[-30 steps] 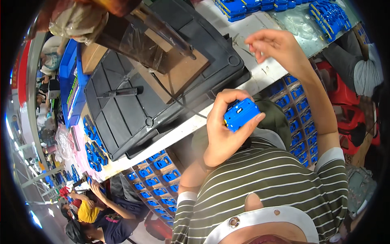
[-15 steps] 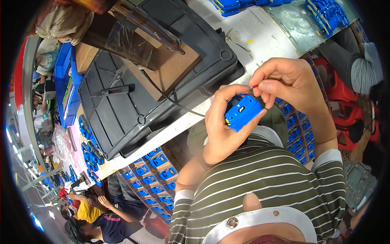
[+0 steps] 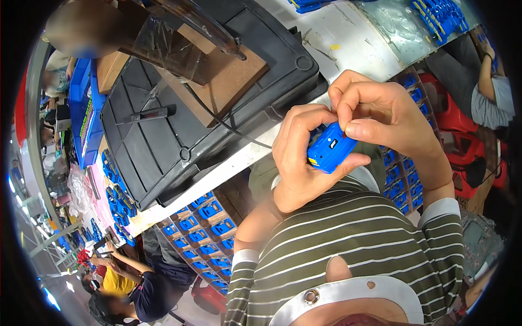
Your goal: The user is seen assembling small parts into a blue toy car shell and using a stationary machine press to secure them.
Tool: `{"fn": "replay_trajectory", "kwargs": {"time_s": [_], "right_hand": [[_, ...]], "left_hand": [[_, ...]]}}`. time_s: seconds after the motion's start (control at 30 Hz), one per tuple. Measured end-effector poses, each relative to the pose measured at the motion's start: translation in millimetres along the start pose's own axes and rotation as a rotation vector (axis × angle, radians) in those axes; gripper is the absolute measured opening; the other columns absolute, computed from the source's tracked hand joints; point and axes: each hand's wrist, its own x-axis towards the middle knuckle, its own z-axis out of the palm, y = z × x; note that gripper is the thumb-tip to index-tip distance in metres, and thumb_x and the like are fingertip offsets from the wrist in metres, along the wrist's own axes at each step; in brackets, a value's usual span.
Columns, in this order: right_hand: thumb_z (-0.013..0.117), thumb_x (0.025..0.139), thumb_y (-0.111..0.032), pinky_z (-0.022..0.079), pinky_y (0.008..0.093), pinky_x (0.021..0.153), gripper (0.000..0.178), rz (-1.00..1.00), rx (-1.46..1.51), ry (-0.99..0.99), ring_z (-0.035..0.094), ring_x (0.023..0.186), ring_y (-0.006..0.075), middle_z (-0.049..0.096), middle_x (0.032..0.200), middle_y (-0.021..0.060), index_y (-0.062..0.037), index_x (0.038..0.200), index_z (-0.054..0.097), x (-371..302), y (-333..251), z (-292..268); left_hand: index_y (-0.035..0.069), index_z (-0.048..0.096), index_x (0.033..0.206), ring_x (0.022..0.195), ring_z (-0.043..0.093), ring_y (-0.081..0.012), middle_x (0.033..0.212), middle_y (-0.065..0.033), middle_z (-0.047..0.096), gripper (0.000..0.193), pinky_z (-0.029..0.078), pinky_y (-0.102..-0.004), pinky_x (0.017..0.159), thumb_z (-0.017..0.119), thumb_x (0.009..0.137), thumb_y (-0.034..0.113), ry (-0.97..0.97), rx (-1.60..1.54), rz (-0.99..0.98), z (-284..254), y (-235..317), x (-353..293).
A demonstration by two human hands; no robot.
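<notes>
In front of my chest, my left hand [image 3: 293,155] is closed around a blue plastic toy car body [image 3: 326,152], with its thumb along the near side and its fingers behind. The shell has a small black rectangular mark, tiny dark holes and a bit of yellow at its lower left end. My right hand [image 3: 383,111] pinches a small red piece [image 3: 344,136] against the upper right end of the shell. Thumb and fingertips cover most of that piece, so its shape is hidden.
A black plastic crate lid [image 3: 157,157] fills the table's left part, bearing a brown board [image 3: 239,81] with a tool fixture and a black cable. Partitioned trays of blue shells [image 3: 198,236] stand below. More blue parts [image 3: 440,19] lie at upper right, near red stools [image 3: 454,146].
My right fingertips have brought the red piece down against the shell, where before it was held just off its end. The shell has tilted and shifted slightly right in my left hand.
</notes>
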Motion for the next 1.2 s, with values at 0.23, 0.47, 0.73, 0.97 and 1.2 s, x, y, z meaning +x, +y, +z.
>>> {"fn": "replay_trajectory", "kwargs": {"time_s": [0.23, 0.47, 0.73, 0.97, 1.2], "right_hand": [[0.060, 0.075, -0.008, 0.040, 0.0215, 0.076, 0.014, 0.118, 0.052, 0.065, 0.045, 0.088, 0.0094, 0.046, 0.096, 0.0059, -0.0029, 0.084, 0.050, 0.0, -3.1, 9.1], [0.055, 0.077, -0.006, 0.037, 0.0234, 0.080, 0.015, 0.089, 0.139, 0.115, 0.043, 0.088, 0.0101, 0.045, 0.095, 0.0056, -0.0063, 0.086, 0.043, -2.2, 14.2, 18.7], [0.053, 0.083, -0.008, 0.043, 0.0188, 0.070, 0.015, -0.073, 0.110, 0.159, 0.049, 0.081, 0.0039, 0.048, 0.094, 0.0001, -0.0037, 0.097, 0.049, -7.3, 15.0, 27.4], [0.056, 0.076, -0.009, 0.037, 0.0231, 0.079, 0.019, 0.114, 0.266, 0.085, 0.043, 0.087, 0.0098, 0.043, 0.092, 0.0044, -0.0061, 0.089, 0.043, -7.9, 4.5, 24.7], [0.054, 0.083, -0.009, 0.038, 0.0250, 0.082, 0.013, -0.047, 0.304, 0.150, 0.044, 0.090, 0.0106, 0.044, 0.098, 0.0074, -0.0052, 0.090, 0.044, -16.7, 10.7, 35.0]], "left_hand": [[0.002, 0.053, 0.098, 0.082, 0.056, -0.0201, 0.092, -0.0107, 0.057, 0.059, 0.045, -0.0298, 0.073, 0.084, 0.062, 0.036, -0.036, 0.067, 0.003, -1.4, -0.7, -5.2], [0.002, 0.054, 0.099, 0.079, 0.059, -0.0239, 0.089, -0.0118, 0.060, 0.057, 0.047, -0.0316, 0.068, 0.085, 0.059, 0.028, 0.093, 0.075, 0.047, 6.8, -5.5, -11.3], [0.003, 0.053, 0.104, 0.080, 0.061, -0.0265, 0.091, -0.0140, 0.062, 0.060, 0.049, -0.0324, 0.069, 0.085, 0.058, 0.026, 0.135, -0.021, -0.004, 4.9, 1.8, -11.2], [0.005, 0.041, 0.108, 0.087, 0.057, -0.0197, 0.103, -0.0140, 0.054, 0.058, 0.047, -0.0305, 0.077, 0.081, 0.069, 0.021, -0.010, 0.127, 0.155, 2.8, -5.7, -18.4], [0.005, 0.044, 0.105, 0.087, 0.055, -0.0196, 0.100, -0.0146, 0.055, 0.059, 0.046, -0.0298, 0.075, 0.081, 0.067, 0.031, 0.032, -0.046, 0.119, 0.2, -3.5, -15.3]]}}
